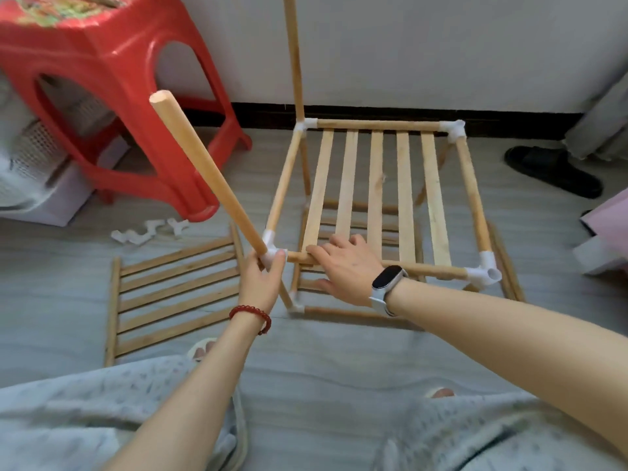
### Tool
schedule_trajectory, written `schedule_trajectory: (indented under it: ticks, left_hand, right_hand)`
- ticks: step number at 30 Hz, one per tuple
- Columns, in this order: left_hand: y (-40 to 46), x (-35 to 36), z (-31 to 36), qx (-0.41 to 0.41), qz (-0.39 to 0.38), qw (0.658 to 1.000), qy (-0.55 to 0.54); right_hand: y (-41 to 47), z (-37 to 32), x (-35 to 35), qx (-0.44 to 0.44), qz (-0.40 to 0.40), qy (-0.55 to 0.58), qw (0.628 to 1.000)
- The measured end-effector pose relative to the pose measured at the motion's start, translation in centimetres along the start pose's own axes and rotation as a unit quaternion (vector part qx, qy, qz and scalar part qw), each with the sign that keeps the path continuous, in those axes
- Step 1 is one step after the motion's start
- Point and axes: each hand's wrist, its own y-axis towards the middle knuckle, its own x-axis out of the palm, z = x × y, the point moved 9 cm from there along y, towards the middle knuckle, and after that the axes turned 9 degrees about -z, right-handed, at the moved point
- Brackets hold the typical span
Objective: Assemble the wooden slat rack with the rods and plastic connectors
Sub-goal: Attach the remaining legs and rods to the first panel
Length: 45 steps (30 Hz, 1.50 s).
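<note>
A part-built wooden rack stands on the floor, its upper slat shelf framed by rods and white plastic corner connectors. My left hand grips the near-left connector, where a loose-looking rod slants up to the left. My right hand lies over the front rod, fingers spread across it and the slat ends. A tall rod rises from the far-left connector. The near-right connector has an empty socket.
A spare slat panel lies flat on the floor at left, with several loose white connectors beyond it. A red plastic stool stands at back left. A black slipper lies at right, near the wall.
</note>
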Motion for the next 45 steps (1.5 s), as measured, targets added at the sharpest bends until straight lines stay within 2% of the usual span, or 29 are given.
schedule_trajectory:
  ticks: [3, 7, 13, 19, 28, 34, 36, 38, 41, 43, 45]
  left_hand:
    - [1.3, -0.2, 0.0, -0.024, -0.012, 0.999, 0.018]
    - [2.6, 0.3, -0.6, -0.046, -0.037, 0.998, -0.019]
    - [3.2, -0.3, -0.8, -0.031, 0.021, 0.999, -0.021]
    - [3.7, 0.3, -0.5, -0.004, 0.018, 1.000, -0.009]
    - [4.1, 0.1, -0.8, -0.014, 0.073, 0.997, -0.020]
    - [4.2, 0.3, -0.6, -0.006, 0.086, 0.996, -0.030]
    - [4.4, 0.1, 0.0, 0.024, 0.086, 0.995, -0.042]
    - [4.6, -0.1, 0.6, 0.060, 0.062, 0.995, -0.045]
    - [4.9, 0.2, 1.2, 0.114, -0.022, 0.992, -0.055]
    - [5.2, 0.7, 1.7, 0.142, -0.077, 0.985, -0.062]
    - [5.7, 1.1, 2.3, 0.146, -0.116, 0.980, -0.069]
  right_hand:
    - [1.4, -0.3, 0.4, 0.000, -0.001, 0.012, 1.000]
    - [2.3, 0.1, 0.1, 0.006, 0.032, 0.077, 0.997]
    - [1.7, 1.5, -0.3, 0.017, 0.060, 0.096, 0.993]
    - [1.0, 2.2, -1.6, 0.029, 0.077, 0.115, 0.990]
    - [0.5, 1.4, -1.6, 0.030, 0.116, 0.102, 0.988]
    - [0.7, 1.3, -0.9, 0.034, 0.108, 0.106, 0.988]
    - [1.1, 1.3, -0.9, 0.036, 0.087, 0.101, 0.990]
    - [1.2, 1.4, -1.3, 0.040, 0.084, 0.082, 0.992]
    - [1.2, 0.8, -2.4, 0.038, 0.129, -0.001, 0.991]
    - [1.3, 0.3, -2.4, 0.026, 0.145, -0.015, 0.989]
    - [2.2, 0.1, -1.7, 0.002, 0.104, 0.002, 0.995]
